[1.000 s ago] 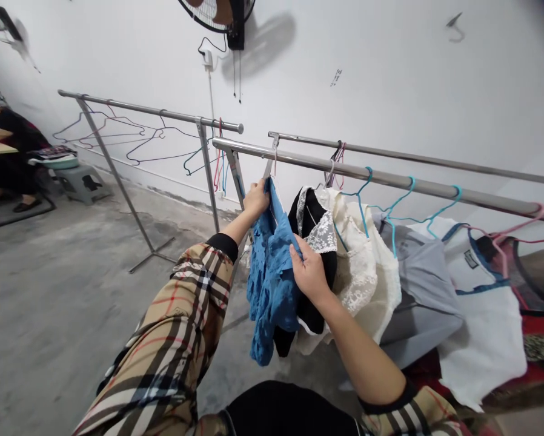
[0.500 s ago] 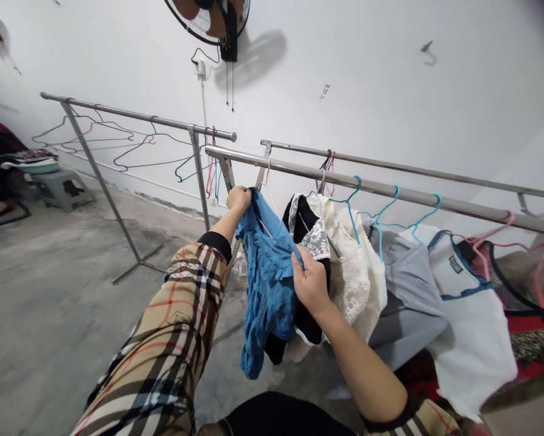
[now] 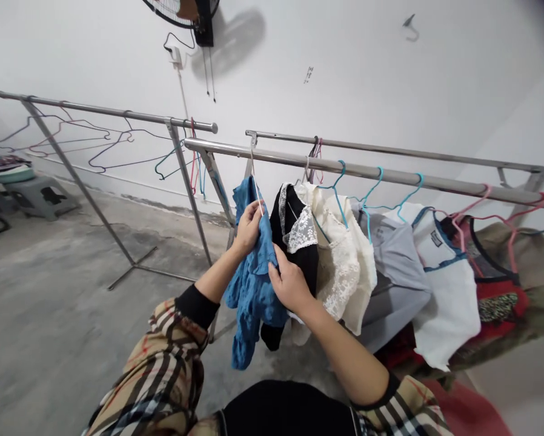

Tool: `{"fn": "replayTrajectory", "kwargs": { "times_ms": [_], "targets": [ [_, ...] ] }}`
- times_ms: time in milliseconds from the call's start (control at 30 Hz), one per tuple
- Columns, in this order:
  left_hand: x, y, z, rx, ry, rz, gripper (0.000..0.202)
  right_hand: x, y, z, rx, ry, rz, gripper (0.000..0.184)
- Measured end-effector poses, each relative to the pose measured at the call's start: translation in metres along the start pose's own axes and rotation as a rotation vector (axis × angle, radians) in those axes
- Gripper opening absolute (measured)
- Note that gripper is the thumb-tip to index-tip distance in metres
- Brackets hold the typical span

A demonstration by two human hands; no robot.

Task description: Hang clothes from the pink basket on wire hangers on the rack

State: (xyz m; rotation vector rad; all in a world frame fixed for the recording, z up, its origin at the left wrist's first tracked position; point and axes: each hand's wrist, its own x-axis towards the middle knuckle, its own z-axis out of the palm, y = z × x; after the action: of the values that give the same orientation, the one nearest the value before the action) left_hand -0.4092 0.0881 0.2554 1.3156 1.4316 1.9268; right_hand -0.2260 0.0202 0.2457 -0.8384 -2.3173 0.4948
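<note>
The left hand [image 3: 247, 227] is closed around the upper part of the blue top [image 3: 254, 297], just by the thin wire of its hanger [image 3: 252, 163], which hooks on the rail [image 3: 390, 175]. The right hand [image 3: 290, 284] pinches the top's right edge lower down, its back touching the black top with lace [image 3: 299, 200] next along. The work seems to be settling the blue top on its hanger. It would go best with the left hand steadying the wire while the right draws the cloth flat, clear of the black top. The blue top hangs at the left end of the row, its long axis running up and down: neck at the rail, bunched hem toward the floor, trailing slightly left.
</note>
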Motion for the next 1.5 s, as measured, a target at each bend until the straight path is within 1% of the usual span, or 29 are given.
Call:
{"fn": "replayTrajectory", "kwargs": {
  "times_ms": [100, 167, 233, 300, 367, 400, 433, 467, 500, 567, 600, 633, 667, 700, 733, 767, 833, 900, 1000, 1067, 1133, 1167, 1200, 1233, 1267, 1333, 1367, 1433, 1500],
  "targets": [
    [-0.034, 0.000, -0.004, -0.096, 0.009, -0.018, 0.048, -0.009, 0.009, 0.006, 0.014, -0.023, 0.035, 0.057],
    [-0.049, 0.000, -0.009, -0.106, -0.017, -0.058, 0.046, -0.017, 0.016, 0.012, 0.017, -0.054, 0.065, 0.054],
    [-0.058, 0.001, -0.014, -0.106, -0.068, -0.097, 0.045, -0.026, 0.022, 0.019, 0.000, -0.146, 0.102, 0.042],
    [-0.062, 0.002, -0.019, -0.075, -0.082, -0.113, 0.042, -0.037, 0.026, 0.023, -0.009, -0.286, 0.125, 0.024],
    [-0.063, 0.003, -0.025, -0.019, -0.056, -0.103, 0.039, -0.047, 0.028, 0.023, 0.049, -0.413, 0.056, 0.012],
    [-0.063, 0.004, -0.027, 0.009, -0.040, -0.088, 0.037, -0.052, 0.028, 0.021, 0.111, -0.416, -0.009, 0.010],
    [-0.063, 0.004, -0.029, 0.031, -0.030, -0.071, 0.035, -0.056, 0.028, 0.017, 0.184, -0.355, -0.080, 0.009],
    [-0.063, 0.005, -0.031, 0.045, -0.024, -0.052, 0.033, -0.059, 0.028, 0.012, 0.250, -0.223, -0.140, 0.010],
    [-0.063, 0.005, -0.031, 0.053, -0.017, -0.031, 0.032, -0.061, 0.028, 0.006, 0.290, -0.025, -0.174, 0.012],
    [-0.065, 0.006, -0.030, 0.048, 0.024, 0.012, 0.030, -0.059, 0.032, -0.004, 0.263, 0.422, -0.148, 0.019],
    [-0.067, 0.007, -0.028, 0.039, 0.059, 0.033, 0.032, -0.056, 0.035, -0.009, 0.212, 0.584, -0.108, 0.025],
    [-0.069, 0.008, -0.025, 0.029, 0.097, 0.052, 0.034, -0.052, 0.039, -0.011, 0.163, 0.676, -0.057, 0.034],
    [-0.071, 0.010, -0.022, 0.021, 0.130, 0.071, 0.036, -0.046, 0.044, -0.012, 0.132, 0.699, 0.000, 0.046],
    [-0.073, 0.011, -0.019, 0.019, 0.148, 0.089, 0.038, -0.041, 0.049, -0.012, 0.133, 0.662, 0.055, 0.059],
    [-0.076, 0.013, -0.015, 0.026, 0.153, 0.109, 0.039, -0.036, 0.055, -0.011, 0.164, 0.594, 0.109, 0.067],
    [-0.078, 0.015, -0.012, 0.047, 0.147, 0.133, 0.039, -0.032, 0.061, -0.008, 0.219, 0.519, 0.160, 0.068],
    [-0.083, 0.018, -0.007, 0.142, 0.135, 0.199, 0.040, -0.029, 0.072, -0.004, 0.347, 0.400, 0.245, 0.053],
    [-0.088, 0.021, -0.003, 0.277, 0.139, 0.292, 0.041, -0.032, 0.081, -0.003, 0.428, 0.383, 0.323, 0.040],
    [-0.099, 0.027, 0.003, 0.454, 0.183, 0.474, 0.041, -0.041, 0.093, -0.008, 0.435, 0.476, 0.407, 0.040],
    [-0.109, 0.031, 0.012, 0.512, 0.207, 0.606, 0.038, -0.045, 0.098, -0.012, 0.420, 0.503, 0.415, 0.043],
    [-0.119, 0.034, 0.025, 0.510, 0.167, 0.699, 0.035, -0.048, 0.100, -0.013, 0.441, 0.484, 0.384, 0.044],
    [-0.123, 0.034, 0.032, 0.487, 0.118, 0.707, 0.035, -0.049, 0.099, -0.012, 0.464, 0.470, 0.365, 0.044],
    [-0.125, 0.033, 0.040, 0.449, 0.057, 0.686, 0.035, -0.049, 0.098, -0.011, 0.487, 0.458, 0.346, 0.044],
    [-0.125, 0.031, 0.047, 0.400, -0.005, 0.637, 0.038, -0.049, 0.096, -0.010, 0.507, 0.449, 0.328, 0.044],
    [-0.122, 0.028, 0.054, 0.344, -0.062, 0.569, 0.041, -0.049, 0.093, -0.009, 0.518, 0.445, 0.312, 0.043],
    [-0.112, 0.021, 0.066, 0.212, -0.136, 0.410, 0.050, -0.050, 0.087, -0.008, 0.515, 0.447, 0.280, 0.041],
    [-0.105, 0.018, 0.071, 0.146, -0.149, 0.333, 0.052, -0.050, 0.084, -0.008, 0.508, 0.447, 0.260, 0.041],
    [-0.088, 0.014, 0.079, 0.033, -0.134, 0.207, 0.052, -0.051, 0.079, -0.009, 0.488, 0.439, 0.220, 0.040],
    [-0.072, 0.016, 0.086, -0.038, -0.097, 0.135, 0.049, -0.052, 0.077, -0.011, 0.467, 0.431, 0.197, 0.039]
  ]
}}
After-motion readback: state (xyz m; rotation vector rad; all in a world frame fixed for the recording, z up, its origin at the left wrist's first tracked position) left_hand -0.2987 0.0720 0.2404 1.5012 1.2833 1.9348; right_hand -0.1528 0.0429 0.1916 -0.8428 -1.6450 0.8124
